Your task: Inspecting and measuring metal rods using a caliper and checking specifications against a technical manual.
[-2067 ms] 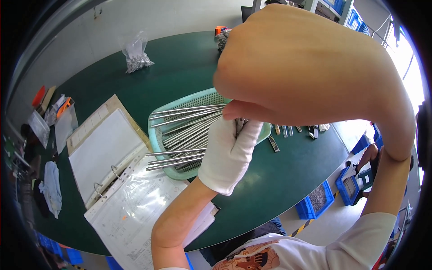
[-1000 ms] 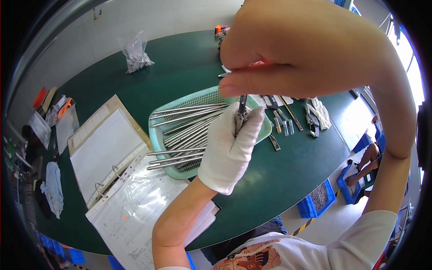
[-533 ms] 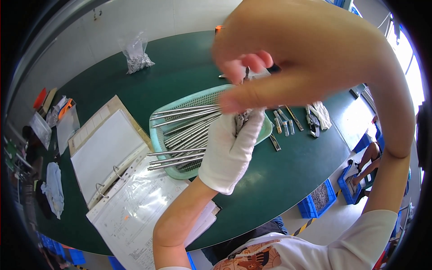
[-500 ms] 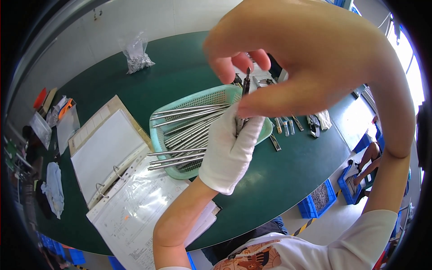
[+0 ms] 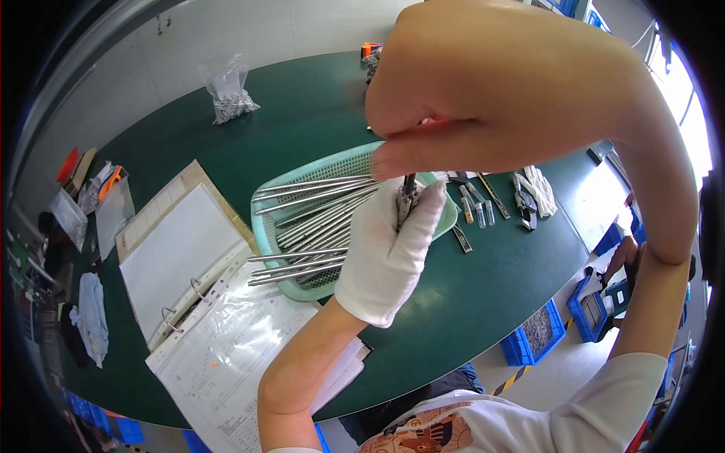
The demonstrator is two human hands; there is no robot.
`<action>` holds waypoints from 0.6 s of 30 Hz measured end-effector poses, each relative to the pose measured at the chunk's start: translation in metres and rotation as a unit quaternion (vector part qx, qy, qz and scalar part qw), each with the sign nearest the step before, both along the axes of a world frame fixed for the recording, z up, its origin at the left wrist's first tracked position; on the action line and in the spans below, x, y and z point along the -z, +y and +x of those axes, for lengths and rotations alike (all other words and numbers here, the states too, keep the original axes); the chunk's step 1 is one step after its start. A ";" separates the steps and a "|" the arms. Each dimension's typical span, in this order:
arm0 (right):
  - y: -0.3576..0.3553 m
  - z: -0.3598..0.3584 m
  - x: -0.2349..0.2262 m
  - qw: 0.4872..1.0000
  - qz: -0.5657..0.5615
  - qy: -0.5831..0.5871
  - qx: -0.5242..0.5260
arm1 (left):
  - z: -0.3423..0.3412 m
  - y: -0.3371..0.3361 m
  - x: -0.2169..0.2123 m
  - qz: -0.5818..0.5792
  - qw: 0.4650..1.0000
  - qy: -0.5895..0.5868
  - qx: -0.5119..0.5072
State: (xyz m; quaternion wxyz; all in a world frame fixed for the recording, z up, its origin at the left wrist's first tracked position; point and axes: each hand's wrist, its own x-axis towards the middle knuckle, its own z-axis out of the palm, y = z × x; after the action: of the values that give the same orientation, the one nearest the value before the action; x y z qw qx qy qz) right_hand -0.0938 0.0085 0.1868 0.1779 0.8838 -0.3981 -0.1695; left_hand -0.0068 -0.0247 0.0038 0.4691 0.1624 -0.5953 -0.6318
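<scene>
My left hand, in a white glove, is closed around a small grey metal part over the near side of a mint-green basket. A short length of a dark, slim tool shows at the top of that part. My bare right hand is just above, its fingers curled tightly around the tool and hiding most of it. Long, thin steel rods lie in the basket, several with ends jutting over its left rim.
An open ring binder with plastic-sleeved sheets lies left of the basket. A clear bag of metal pieces sits farther back. Small vials and white gloves lie to the right. Beyond the table edge are a blue bin and another person.
My right hand has closed from loosely spread fingers around the dark tool, covering its upper, pointed end. My left hand has stayed nearly still.
</scene>
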 end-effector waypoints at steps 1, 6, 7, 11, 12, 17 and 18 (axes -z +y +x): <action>0.000 0.004 0.000 1.000 0.000 0.002 0.003 | 0.001 0.000 0.000 0.000 1.000 0.002 0.002; 0.014 -0.015 -0.002 1.000 0.000 0.003 0.006 | -0.001 -0.002 0.008 -0.036 0.999 0.040 0.002; 0.015 -0.013 -0.001 1.000 0.000 0.003 0.006 | -0.001 0.000 0.007 -0.036 0.999 0.039 0.002; 0.007 -0.009 -0.003 1.000 0.001 0.003 0.010 | 0.000 0.002 0.000 0.001 1.000 0.013 0.008; 0.007 -0.006 -0.003 1.000 0.001 0.003 0.010 | 0.001 0.002 0.000 -0.002 1.000 -0.002 0.012; 0.010 -0.007 0.000 1.000 0.003 0.001 0.009 | 0.001 0.000 0.004 -0.021 1.000 0.011 -0.004; 0.011 -0.005 0.001 1.000 0.003 0.001 0.011 | 0.002 0.001 0.001 0.001 1.000 -0.009 0.008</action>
State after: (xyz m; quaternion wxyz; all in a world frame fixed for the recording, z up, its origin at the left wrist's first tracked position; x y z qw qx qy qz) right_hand -0.0991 0.0197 0.1862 0.1738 0.8799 -0.4067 -0.1737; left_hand -0.0050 -0.0238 0.0025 0.4585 0.1640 -0.6004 -0.6343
